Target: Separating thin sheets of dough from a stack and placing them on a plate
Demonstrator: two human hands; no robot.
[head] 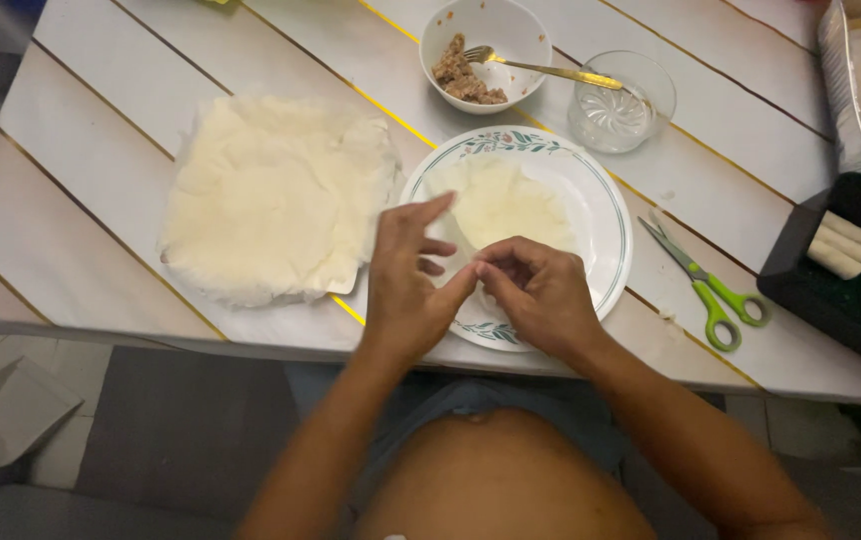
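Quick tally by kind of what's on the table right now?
Plate: 1
Bowl: 1
Glass dish: 1
Fork: 1
Scissors: 1
Wrapper stack: 1
Single wrapper on plate: 1
Black tray: 1
Finished rolls: 3
Total: 11

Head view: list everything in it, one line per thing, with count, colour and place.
table: one, whitish planks with yellow lines, fills the upper view
wrapper stack: one, cream, left on the table
plate: one, white with a green floral rim, centre
wrapper: one, pale and translucent, on the plate
bowl: one, white, top centre, holds brown filling
fork: one, gold, resting in the bowl
glass dish: one, clear, right of the bowl
scissors: one, green handles, right of the plate
black tray: one, right edge, holds three pale rolls
foil tray: one, silver, top right
left hand: over the plate's near edge, fingers spread
right hand: touching the left, fingertips pinched together
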